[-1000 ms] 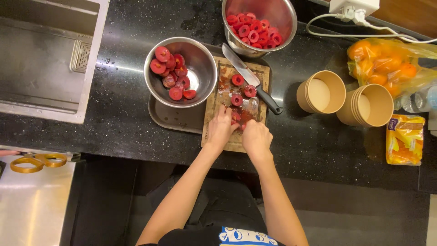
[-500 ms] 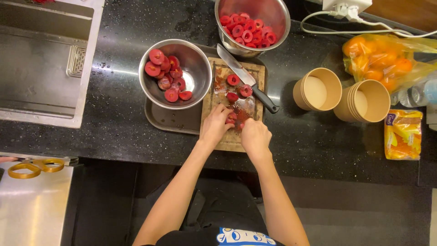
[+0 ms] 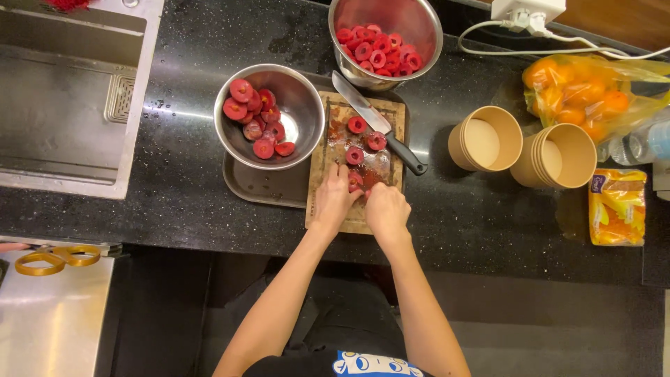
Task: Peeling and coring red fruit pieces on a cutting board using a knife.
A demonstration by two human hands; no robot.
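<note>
Both my hands meet over the near part of a wooden cutting board (image 3: 331,143). My left hand (image 3: 335,198) and my right hand (image 3: 386,209) pinch the same red fruit piece (image 3: 356,181) between their fingertips. Further up the board lie three loose red fruit halves (image 3: 356,125) and a black-handled knife (image 3: 377,123), set diagonally with nobody holding it. A steel bowl (image 3: 301,105) of red fruit halves stands left of the board. A second, fuller steel bowl (image 3: 413,21) stands behind it.
A dark tray (image 3: 262,183) sits under the left bowl and the board. Two stacks of paper cups (image 3: 520,146), a bag of oranges (image 3: 583,94) and a yellow packet (image 3: 617,207) lie right. A sink (image 3: 59,98) is at left, yellow scissors (image 3: 54,258) near left.
My hands have stayed together on the fruit at the board's near end, with only small finger movement. The view has shifted slightly.
</note>
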